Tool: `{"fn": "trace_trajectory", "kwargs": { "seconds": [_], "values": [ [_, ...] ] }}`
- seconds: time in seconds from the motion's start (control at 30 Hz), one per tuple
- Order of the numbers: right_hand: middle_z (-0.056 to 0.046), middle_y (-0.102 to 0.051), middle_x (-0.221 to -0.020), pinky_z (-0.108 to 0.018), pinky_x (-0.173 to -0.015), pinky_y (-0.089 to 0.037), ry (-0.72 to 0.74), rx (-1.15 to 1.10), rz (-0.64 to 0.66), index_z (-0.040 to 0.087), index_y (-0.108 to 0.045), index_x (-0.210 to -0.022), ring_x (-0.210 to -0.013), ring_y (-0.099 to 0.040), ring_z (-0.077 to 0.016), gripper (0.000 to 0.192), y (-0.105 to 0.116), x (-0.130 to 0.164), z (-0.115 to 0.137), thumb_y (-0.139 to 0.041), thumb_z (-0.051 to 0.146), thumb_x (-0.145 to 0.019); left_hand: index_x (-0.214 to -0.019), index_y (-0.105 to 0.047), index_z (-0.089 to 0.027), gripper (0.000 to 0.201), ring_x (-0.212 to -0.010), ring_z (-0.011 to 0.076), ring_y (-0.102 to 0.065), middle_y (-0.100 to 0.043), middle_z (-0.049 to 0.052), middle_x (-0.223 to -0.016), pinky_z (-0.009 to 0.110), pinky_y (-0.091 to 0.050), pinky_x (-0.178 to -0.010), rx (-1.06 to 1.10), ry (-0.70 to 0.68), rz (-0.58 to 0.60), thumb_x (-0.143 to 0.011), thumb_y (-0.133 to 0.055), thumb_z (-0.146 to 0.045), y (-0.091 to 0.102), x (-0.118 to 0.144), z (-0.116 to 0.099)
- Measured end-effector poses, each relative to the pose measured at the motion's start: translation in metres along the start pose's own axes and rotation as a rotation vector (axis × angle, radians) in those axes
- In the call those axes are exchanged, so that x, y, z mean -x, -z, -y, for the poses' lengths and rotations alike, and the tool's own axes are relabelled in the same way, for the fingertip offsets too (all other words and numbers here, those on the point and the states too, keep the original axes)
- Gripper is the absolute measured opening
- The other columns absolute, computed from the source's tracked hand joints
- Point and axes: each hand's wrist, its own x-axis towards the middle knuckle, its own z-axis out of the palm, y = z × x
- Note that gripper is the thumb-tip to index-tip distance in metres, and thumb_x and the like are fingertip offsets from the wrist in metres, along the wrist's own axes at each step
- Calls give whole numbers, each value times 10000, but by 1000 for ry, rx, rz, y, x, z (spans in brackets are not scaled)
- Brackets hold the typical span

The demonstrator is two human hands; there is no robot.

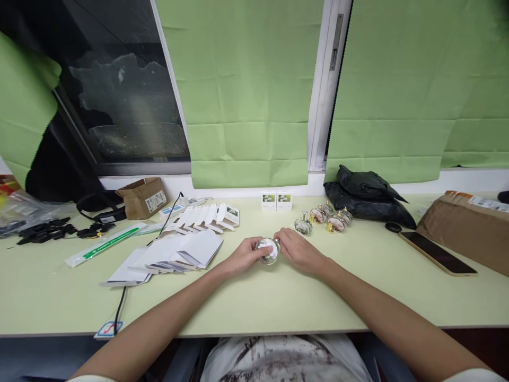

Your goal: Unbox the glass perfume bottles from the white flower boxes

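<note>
Far left of frame: black clips (pixel 43 231) and a cardboard box (pixel 142 197) pushed back to the wall, out of the work zone. Left of centre: flat white cartons (pixel 175 254) fanned in an overlapping stack, a second row (pixel 207 216) behind them, likely so each can be peeled off one-handed. A black cable (pixel 121 297) runs under the stack and off the table (pixel 254 302) edge. Centre: left hand (pixel 242 255) and right hand (pixel 298 250) both closed around a small round glass bottle (pixel 269 250), fingers pinching it from either side, held just above the tabletop. Behind: two finished boxes (pixel 276 201) upright at the wall. Right of centre: loose bottles (pixel 326 218) clustered within reach, beside a black bag (pixel 369 196). Far right: phone (pixel 436 252) flat, brown parcel (pixel 469 223) behind it.
</note>
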Motion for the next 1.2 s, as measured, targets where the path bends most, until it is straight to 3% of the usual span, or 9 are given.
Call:
{"fn": "trace_trajectory", "kwargs": {
  "seconds": [0.17, 0.77, 1.2],
  "values": [
    [-93, -589, -976, -384, -814, -429, 41, 177, 23, 203, -522, -1012, -871, -517, -256, 137, -1, -2, -1, -393, 163, -1032, -916, -672, -146, 464, -520, 78, -318, -476, -38, -636, 240, -212, -483, -26, 24, -1, -858, -704, -605, 1, -2, 2],
    [-98, -601, -918, -399, -760, -393, 10, 544, -8, 168, -535, -965, -839, -518, -271, 32, -15, -5, 8, -534, 170, -996, -941, -653, -133, 437, -562, 77, -363, -515, -20, -725, 230, -268, -478, 9, 37, -6, -839, -750, -547, 13, -9, 6],
    [-108, -614, -944, -393, -765, -393, -20, 552, -5, 170, -531, -983, -859, -531, -282, 34, -14, -8, 10, -548, 190, -1004, -907, -625, -145, 440, -535, 66, -333, -474, -37, -704, 233, -250, -467, 44, 50, 40, -835, -754, -559, 18, -13, 4]
  ]
}}
